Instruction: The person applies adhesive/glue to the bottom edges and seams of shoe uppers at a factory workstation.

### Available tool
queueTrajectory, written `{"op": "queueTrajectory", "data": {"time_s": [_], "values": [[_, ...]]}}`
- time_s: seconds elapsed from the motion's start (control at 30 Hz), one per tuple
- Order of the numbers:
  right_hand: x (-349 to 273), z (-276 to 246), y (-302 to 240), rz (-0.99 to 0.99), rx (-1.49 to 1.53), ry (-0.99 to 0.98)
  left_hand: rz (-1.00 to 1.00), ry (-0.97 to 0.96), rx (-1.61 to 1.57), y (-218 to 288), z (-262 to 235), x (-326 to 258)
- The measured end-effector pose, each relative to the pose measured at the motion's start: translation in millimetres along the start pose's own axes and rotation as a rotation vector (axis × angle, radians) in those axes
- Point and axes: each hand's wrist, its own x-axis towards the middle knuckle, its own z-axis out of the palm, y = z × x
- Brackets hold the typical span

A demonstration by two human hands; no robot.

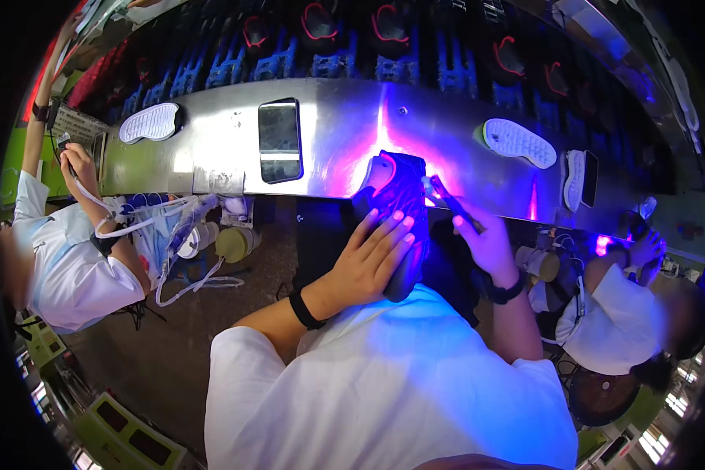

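A dark shoe upper point(421, 215) with a red-edged opening lies under purple-blue light at the table's near edge, one end toward my body. My left hand point(368, 262) holds it from the left, fingers stretched over its side; the parts beneath the palm are hidden. In my right hand point(489, 243) is a slim dark-handled brush point(448, 197). Its pale tip is close to the right side of the shoe, and I cannot tell whether they touch.
The metal table point(211, 141) bears a phone point(280, 141), a white sole point(150, 123) on the left and another white sole point(520, 142) on the right. Shoe uppers with red edges point(390, 25) stand on racks beyond. Co-workers sit left point(86, 266) and right point(615, 321).
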Motion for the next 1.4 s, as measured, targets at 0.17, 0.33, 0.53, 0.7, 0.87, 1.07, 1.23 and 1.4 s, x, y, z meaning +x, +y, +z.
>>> {"op": "queueTrajectory", "data": {"time_s": [0.17, 0.33, 0.53, 0.7, 0.87, 1.07, 1.23, 1.4], "values": [[-46.6, -2.0, -10.5, 0.075, 0.159, -0.095, 0.019, -0.017, -0.001, -3.8, -0.2, -0.4], [-24.2, -11.5, -18.9, 0.051, 0.063, -0.127, 0.032, -0.046, 0.043, -3.4, -2.1, -0.5], [3.2, -7.3, -6.8, 0.016, 0.071, -0.022, 0.041, -0.069, 0.021, -1.9, -6.6, 5.3], [-40.0, -18.5, -17.6, 0.083, 0.158, -0.148, 0.014, -0.080, 0.020, 6.5, -11.1, 15.6], [-64.1, -25.4, -22.5, 0.046, 0.146, -0.104, -0.007, -0.077, -0.030, 19.3, -8.8, 33.0], [-77.4, -29.0, -17.0, 0.004, 0.222, -0.069, -0.041, -0.082, 0.064, 34.5, 0.7, 49.1], [-92.3, -29.6, -11.8, 0.031, 0.371, -0.045, -0.101, -0.022, 0.101, 44.8, 6.9, 66.8], [-110.8, -35.3, -2.1, 0.018, 0.360, 0.007, -0.081, -0.025, 0.182, 52.7, 14.8, 85.5]]}}
